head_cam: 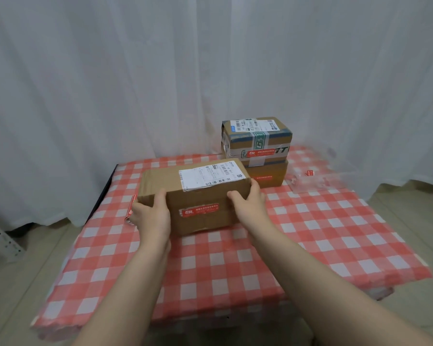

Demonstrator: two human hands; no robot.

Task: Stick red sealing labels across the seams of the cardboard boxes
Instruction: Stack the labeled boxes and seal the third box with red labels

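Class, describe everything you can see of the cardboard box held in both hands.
The cardboard box is brown, oblong, closed and slightly creased. A white shipping label lies on top; a red sealing label is stuck on its front face. The left hand and right hand grip its ends over the checked tablecloth.

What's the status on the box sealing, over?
Left grip and right grip hold front box by its ends. Red label on its near face. Stacked boxes behind, apart.
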